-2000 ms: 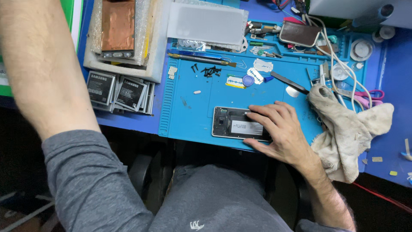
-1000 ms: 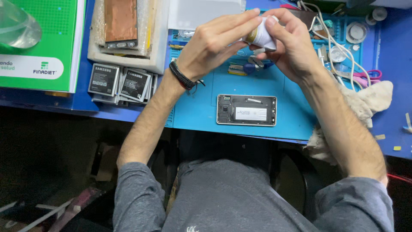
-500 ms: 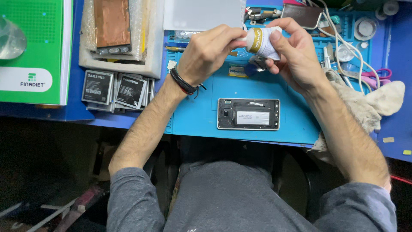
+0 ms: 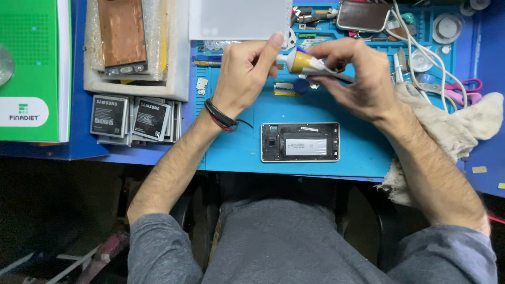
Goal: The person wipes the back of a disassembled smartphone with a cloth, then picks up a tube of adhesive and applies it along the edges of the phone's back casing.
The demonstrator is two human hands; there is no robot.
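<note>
Right hand closed around a small white glue tube with a yellow band, gripping its body, nozzle end turned toward the other hand. Left hand pinched on that nozzle end, thumb and forefinger closed at the tip (cap or bare nozzle, cannot tell). Black and red cord bracelet on the left wrist.

Both hands and tube raised above the blue silicone work mat, over its far half. On the mat's near half, below the hands and apart from them, an opened grey phone body with a white label in its battery bay, lying flat and lengthwise. At the mat's right edge, a crumpled beige cloth, partly under the right forearm. Along the mat's far edge, small tools, a white cable and a dark phone. Left of the mat, a row of grey flat battery packs; beyond them a white foam tray holding a copper-coloured slab. Farther left of the mat, a green box.
</note>
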